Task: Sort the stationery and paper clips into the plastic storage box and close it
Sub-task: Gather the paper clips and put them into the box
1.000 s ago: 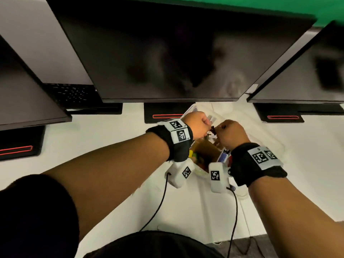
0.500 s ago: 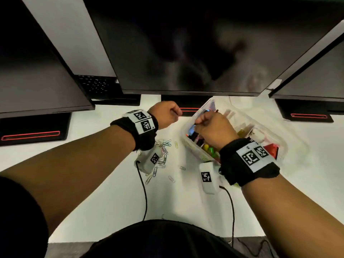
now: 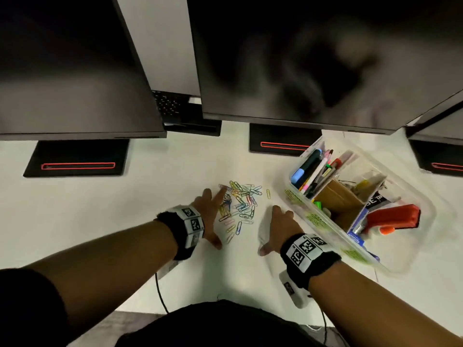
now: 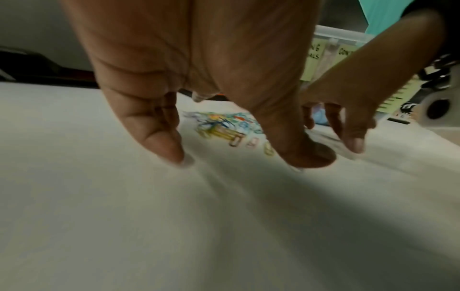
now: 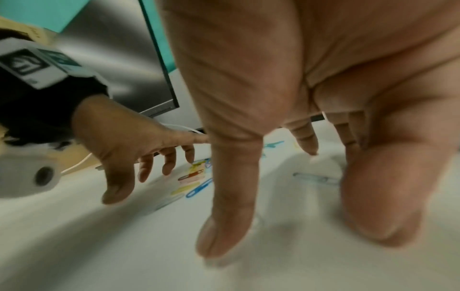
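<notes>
Flanking a scatter of coloured paper clips, both hands hover low over the white table with fingers spread and holding nothing. The left hand sits at the pile's left edge, fingertips over the nearest clips; the right hand is just right of the pile, thumb pointing back toward the person. Just beside the right hand stands the clear plastic storage box, lid off, holding pens, cardboard dividers and an orange-red stapler. Dark monitors stand behind.
</notes>
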A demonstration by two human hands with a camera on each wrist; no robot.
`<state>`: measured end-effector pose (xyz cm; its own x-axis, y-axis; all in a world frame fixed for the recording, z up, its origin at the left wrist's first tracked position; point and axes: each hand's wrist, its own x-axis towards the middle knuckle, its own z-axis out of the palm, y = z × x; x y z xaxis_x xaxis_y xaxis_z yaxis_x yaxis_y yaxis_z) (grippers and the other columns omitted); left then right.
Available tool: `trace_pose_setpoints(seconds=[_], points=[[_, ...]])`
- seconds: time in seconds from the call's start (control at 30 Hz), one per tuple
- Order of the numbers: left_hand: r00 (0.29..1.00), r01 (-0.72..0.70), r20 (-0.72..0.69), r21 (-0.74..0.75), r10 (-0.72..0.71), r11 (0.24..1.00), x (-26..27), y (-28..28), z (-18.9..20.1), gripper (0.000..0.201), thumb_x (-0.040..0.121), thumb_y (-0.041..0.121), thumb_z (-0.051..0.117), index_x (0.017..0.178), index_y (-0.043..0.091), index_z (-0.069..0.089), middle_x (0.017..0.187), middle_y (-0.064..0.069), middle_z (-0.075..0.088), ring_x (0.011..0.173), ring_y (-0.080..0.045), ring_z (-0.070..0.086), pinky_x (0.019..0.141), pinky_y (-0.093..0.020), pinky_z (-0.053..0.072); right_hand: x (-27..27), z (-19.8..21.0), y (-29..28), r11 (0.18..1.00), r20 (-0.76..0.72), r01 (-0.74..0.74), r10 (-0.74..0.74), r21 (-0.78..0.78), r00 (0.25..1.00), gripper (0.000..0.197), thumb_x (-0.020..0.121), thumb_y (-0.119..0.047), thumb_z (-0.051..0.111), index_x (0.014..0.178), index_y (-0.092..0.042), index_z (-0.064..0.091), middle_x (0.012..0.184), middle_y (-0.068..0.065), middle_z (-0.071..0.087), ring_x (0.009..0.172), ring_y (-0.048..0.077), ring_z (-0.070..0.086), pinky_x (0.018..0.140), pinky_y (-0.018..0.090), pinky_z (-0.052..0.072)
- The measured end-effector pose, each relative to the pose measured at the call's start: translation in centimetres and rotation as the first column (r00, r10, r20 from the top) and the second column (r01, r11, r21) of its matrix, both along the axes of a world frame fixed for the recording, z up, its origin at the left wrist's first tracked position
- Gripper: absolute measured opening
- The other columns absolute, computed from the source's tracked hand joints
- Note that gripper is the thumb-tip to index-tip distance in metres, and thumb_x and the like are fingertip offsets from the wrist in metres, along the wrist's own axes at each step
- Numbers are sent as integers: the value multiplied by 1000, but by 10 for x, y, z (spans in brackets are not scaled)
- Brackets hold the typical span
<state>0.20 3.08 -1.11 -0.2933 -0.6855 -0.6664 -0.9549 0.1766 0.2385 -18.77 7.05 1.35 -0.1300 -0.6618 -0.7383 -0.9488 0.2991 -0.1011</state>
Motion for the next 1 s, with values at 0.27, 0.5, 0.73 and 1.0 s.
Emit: trace_pose_setpoints(seconds=[0.27, 0.5, 0.73, 1.0], points=[[954, -259, -171, -48, 248, 965, -31, -4, -13, 137, 58, 30, 88, 148, 9, -12, 145, -15, 18, 132, -33, 38, 109, -38, 37, 15, -21, -26, 958, 194, 253, -225, -133, 955, 104, 62, -9, 86, 142, -17, 20, 139, 21, 35, 118, 35, 52, 93, 36, 47], [910, -317, -308, -85, 278, 945, -29, -34, -12, 96, 67, 26, 82, 143, 11, 25, 134, -14, 37, 123, -30, 47, 103, -35, 41, 35, -23, -60, 952, 233, 180, -121, -248, 965, 72, 68, -12, 80, 128, -8, 39, 122, 18, 52, 111, 32, 53, 91, 31, 45], [957, -226, -226, -193, 181, 955, -5, -46, -8, 98, 64, 47, 79, 143, 16, 29, 141, -7, 33, 131, -26, 34, 108, -37, 36, 33, -22, -72, 932, 152, 64, -10, -357, 988, 72, 84, -26, 63, 145, -14, 26, 151, 12, 23, 136, 35, 28, 111, 37, 31], [994, 33, -97, -212, -55, 977, -12, -24, -18, 102, 68, 47, 76, 148, 19, 19, 156, -4, 17, 142, -25, 17, 118, -38, 24, 38, -47, -55, 893, 80, -327, 367, -308, 927, 95, 73, -38, 75, 149, -17, 21, 155, 5, 21, 141, 31, 22, 114, 41, 30]])
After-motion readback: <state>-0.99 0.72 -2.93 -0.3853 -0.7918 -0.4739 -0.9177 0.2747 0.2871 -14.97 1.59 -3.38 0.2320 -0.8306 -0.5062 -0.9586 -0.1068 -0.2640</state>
